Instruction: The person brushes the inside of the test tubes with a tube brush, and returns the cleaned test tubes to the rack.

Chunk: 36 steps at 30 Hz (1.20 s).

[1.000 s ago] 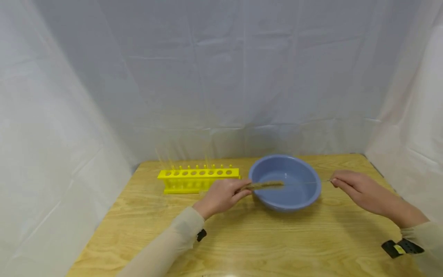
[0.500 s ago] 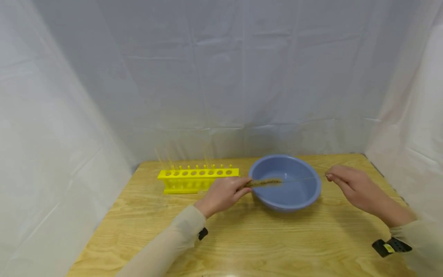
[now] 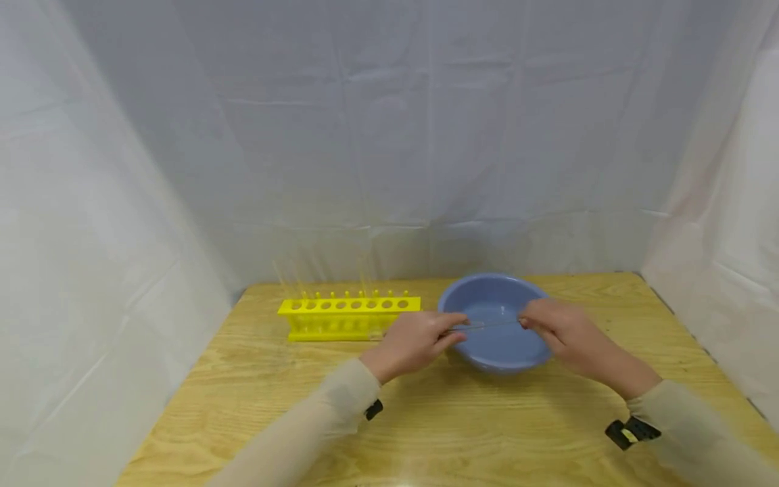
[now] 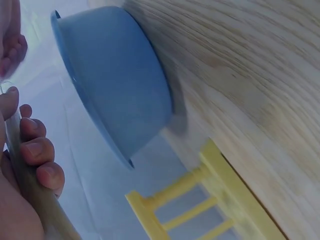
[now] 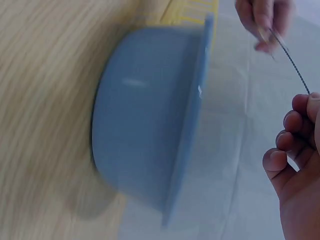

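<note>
My left hand (image 3: pixel 414 341) grips a clear test tube (image 4: pixel 37 200) above the near left part of the blue basin (image 3: pixel 499 348). The fingers and thumb wrap round the glass, and brownish bristles show through it in the left wrist view. A thin twisted wire (image 5: pixel 295 67), the stem of a test tube brush, runs out of the tube's mouth. Its other end is pinched between thumb and forefinger of my right hand (image 3: pixel 569 335), over the basin's right side. In the head view the left hand hides the brush's bristles.
Left of the basin stands a yellow test tube rack (image 3: pixel 349 306), with a few clear tubes (image 3: pixel 298 277) upright in its holes. White sheeting (image 3: pixel 389 149) encloses the wooden table (image 3: pixel 475 426) at the back and sides.
My right hand has moved left toward the left hand, pushing the brush deeper into the tube. Bristles once visible between the hands are now behind the left hand, which has shifted slightly right.
</note>
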### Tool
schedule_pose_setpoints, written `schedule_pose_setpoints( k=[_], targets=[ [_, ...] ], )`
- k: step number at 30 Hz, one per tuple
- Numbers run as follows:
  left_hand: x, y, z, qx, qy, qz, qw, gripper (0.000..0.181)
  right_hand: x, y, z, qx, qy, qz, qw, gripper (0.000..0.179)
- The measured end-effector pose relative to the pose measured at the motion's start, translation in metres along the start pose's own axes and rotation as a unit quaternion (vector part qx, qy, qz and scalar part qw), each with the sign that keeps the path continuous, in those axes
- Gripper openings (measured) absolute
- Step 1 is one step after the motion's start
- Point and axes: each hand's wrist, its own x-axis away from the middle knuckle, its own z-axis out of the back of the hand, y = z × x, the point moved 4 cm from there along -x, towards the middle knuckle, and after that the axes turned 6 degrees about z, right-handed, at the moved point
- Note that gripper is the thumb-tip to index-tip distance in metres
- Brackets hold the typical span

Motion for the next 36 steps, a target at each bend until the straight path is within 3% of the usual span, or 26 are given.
schedule_pose_setpoints(
  k=[2,5,7,10,12,17,22,36],
  targets=[
    [-0.002,0.003,-0.001,-0.010,0.010,-0.006,0.9999,0.035,-0.005,-0.004,-0.009,-0.020,-0.010,0.004,0.9997,0.025],
    [-0.004,0.005,-0.003,-0.033,0.025,-0.014,0.9990,0.033,-0.009,-0.007,-0.021,-0.081,-0.038,-0.030,0.9955,0.021],
    [-0.004,0.005,-0.004,-0.047,0.037,-0.018,0.9980,0.033,-0.009,-0.007,-0.024,-0.144,-0.055,-0.072,0.9854,0.020],
    [-0.002,0.005,-0.005,-0.076,0.051,-0.026,0.9955,0.033,-0.009,-0.006,-0.028,-0.238,-0.077,-0.138,0.9584,0.028],
    [-0.001,0.004,-0.005,-0.086,0.059,-0.030,0.9941,0.032,-0.010,-0.006,-0.030,-0.270,-0.084,-0.163,0.9453,0.033],
    [0.002,0.004,-0.005,-0.091,0.070,-0.040,0.9926,0.031,-0.012,-0.006,-0.032,-0.298,-0.103,-0.185,0.9309,0.038],
    [0.007,0.004,-0.005,-0.069,0.073,-0.051,0.9937,0.030,-0.009,-0.005,-0.032,-0.303,-0.118,-0.195,0.9253,0.036],
    [0.008,0.006,-0.006,-0.041,0.071,-0.062,0.9947,0.030,-0.002,-0.004,-0.023,-0.298,-0.106,-0.174,0.9327,0.035]
  ],
)
